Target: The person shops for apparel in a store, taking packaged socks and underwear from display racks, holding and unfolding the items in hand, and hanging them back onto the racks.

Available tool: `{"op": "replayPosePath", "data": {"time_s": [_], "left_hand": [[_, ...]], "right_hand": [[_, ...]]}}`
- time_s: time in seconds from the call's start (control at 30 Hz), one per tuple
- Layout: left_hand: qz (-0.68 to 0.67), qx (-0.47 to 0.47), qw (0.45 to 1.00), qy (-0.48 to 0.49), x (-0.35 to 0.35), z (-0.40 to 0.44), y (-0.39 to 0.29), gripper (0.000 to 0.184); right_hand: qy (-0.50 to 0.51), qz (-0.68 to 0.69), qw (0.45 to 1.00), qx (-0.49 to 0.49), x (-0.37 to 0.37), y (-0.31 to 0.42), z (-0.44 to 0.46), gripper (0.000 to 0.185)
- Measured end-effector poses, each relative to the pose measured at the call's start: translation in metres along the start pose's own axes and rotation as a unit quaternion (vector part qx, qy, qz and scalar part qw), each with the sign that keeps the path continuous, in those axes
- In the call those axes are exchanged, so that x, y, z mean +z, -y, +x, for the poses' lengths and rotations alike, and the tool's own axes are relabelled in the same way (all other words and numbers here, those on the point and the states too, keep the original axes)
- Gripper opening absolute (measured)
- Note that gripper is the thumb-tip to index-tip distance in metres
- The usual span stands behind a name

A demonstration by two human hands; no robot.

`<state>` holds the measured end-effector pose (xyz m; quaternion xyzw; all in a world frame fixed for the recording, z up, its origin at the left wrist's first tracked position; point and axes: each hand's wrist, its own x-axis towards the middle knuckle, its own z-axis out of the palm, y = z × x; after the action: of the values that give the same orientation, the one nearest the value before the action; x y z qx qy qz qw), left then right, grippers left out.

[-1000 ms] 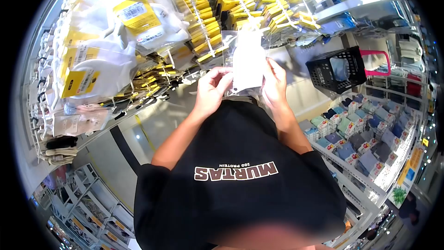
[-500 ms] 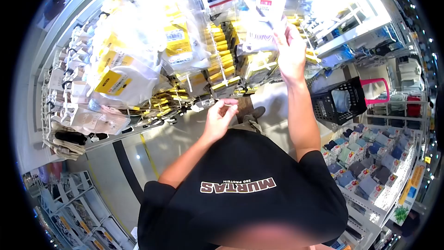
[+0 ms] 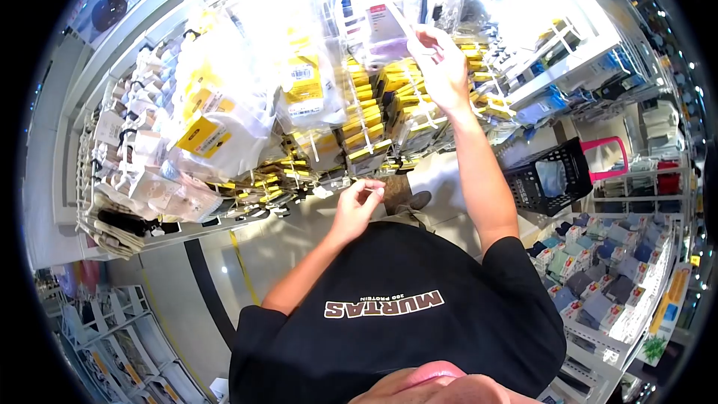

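My right hand [image 3: 444, 71] is raised at the rack, its thumb and fingers closed on the edge of a flat package [image 3: 387, 28]. That package has a white card with a small red label and a pale purple lower part; glare washes out its contents. Behind and below it hang rows of yellow-labelled packs [image 3: 363, 116]. My left hand [image 3: 357, 208] is low in front of my shirt, thumb and fingertips curled together, with nothing visible in them. It is nearest to the lower hanging packs [image 3: 280, 179].
Large clear packs with yellow labels [image 3: 203, 136] hang at the left, beside light socks on hooks [image 3: 161, 188]. A black basket with a pink handle [image 3: 555, 181] is at the right. Beyond it stands a shelf of folded, tagged goods [image 3: 598, 277]. A dark stripe [image 3: 212, 288] crosses the floor.
My right hand has moved left with the package, which has turned so its red-labelled card faces up more. My left hand stays low, nearly in the same place.
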<state>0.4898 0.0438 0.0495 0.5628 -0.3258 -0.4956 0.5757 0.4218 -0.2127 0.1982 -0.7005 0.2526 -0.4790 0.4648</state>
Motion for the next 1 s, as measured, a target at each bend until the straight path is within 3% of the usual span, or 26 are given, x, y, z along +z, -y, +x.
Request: {"op": "replayPosePath", "data": {"time_s": [0.07, 0.23, 0.33, 0.37, 0.5, 0.53, 0.7, 0.83, 1.0], "left_hand": [[-0.005, 0.005, 1.0, 0.007, 0.001, -0.002, 0.001, 0.021], [0.012, -0.014, 1.0, 0.021, 0.0, -0.002, 0.008, 0.022], [0.035, -0.024, 0.999, 0.015, 0.003, 0.0, 0.007, 0.023], [0.034, -0.027, 0.999, 0.013, 0.006, 0.003, 0.008, 0.023], [0.008, 0.001, 0.999, -0.039, 0.031, 0.009, 0.016, 0.022], [0.003, 0.0, 0.999, -0.051, 0.037, 0.009, 0.019, 0.021], [0.043, -0.016, 0.998, -0.047, 0.068, 0.005, 0.023, 0.022], [0.036, -0.031, 0.998, -0.046, 0.089, 0.006, 0.024, 0.021], [0.053, -0.039, 0.996, -0.052, 0.114, 0.012, 0.014, 0.021]], "right_hand": [[-0.057, -0.032, 0.996, -0.059, -0.005, -0.017, -0.009, 0.03], [-0.16, -0.041, 0.986, -0.021, -0.04, -0.038, -0.003, 0.036], [-0.159, -0.066, 0.983, -0.056, -0.058, -0.052, 0.023, 0.044], [-0.151, -0.042, 0.987, -0.024, -0.061, -0.056, 0.031, 0.057], [-0.112, -0.082, 0.99, 0.01, -0.062, -0.054, 0.047, 0.074], [-0.071, 0.001, 0.997, 0.01, -0.06, -0.039, 0.043, 0.072], [-0.004, 0.02, 0.995, 0.094, -0.07, -0.058, 0.04, 0.057], [-0.007, 0.002, 0.999, 0.031, -0.066, -0.066, 0.042, 0.046], [0.083, 0.129, 0.984, 0.086, -0.077, -0.067, 0.049, 0.043]]}}
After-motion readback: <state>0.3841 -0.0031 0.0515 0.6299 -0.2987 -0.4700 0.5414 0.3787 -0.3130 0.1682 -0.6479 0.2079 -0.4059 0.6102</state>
